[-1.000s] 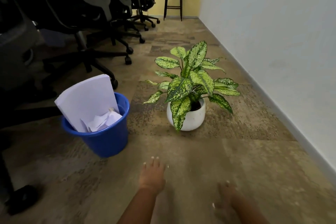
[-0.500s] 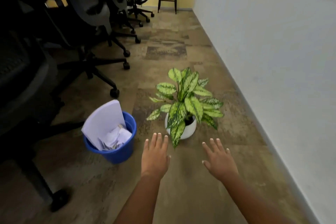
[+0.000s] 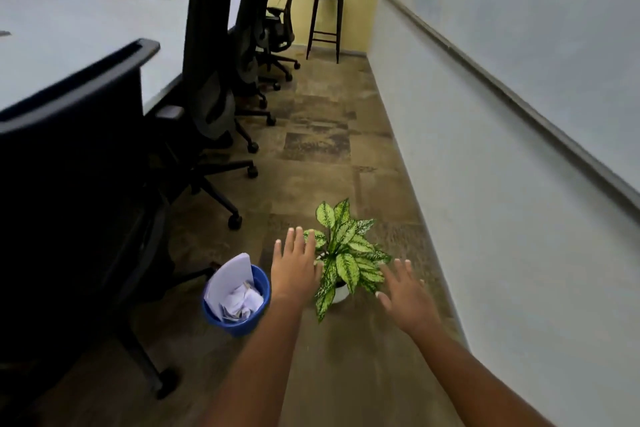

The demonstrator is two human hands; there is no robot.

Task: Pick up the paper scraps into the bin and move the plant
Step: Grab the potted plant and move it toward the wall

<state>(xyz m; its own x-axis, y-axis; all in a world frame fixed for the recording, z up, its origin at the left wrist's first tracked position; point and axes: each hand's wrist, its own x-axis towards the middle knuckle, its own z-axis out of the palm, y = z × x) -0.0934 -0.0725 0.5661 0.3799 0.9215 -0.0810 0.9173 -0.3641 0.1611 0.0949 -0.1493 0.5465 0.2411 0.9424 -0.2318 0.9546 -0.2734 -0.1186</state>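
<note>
A leafy green-and-white plant (image 3: 348,253) in a white pot (image 3: 341,293) stands on the carpet near the wall. Left of it is a blue bin (image 3: 242,321) holding a white sheet and crumpled paper scraps (image 3: 240,302). My left hand (image 3: 294,267) is stretched forward with straight fingers, overlapping the plant's left leaves in the view. My right hand (image 3: 403,295) reaches out with spread fingers at the plant's right side. Neither hand holds anything. I cannot tell whether they touch the leaves.
Black office chairs (image 3: 211,90) on castors line a long grey table (image 3: 69,31) on the left. A white wall (image 3: 502,149) runs along the right. A tall black stool (image 3: 327,3) stands at the far end of the carpeted aisle.
The view has risen and pulled back, so plant and bin look smaller and lower. Both hands have come up and reached forward to either side of the plant.
</note>
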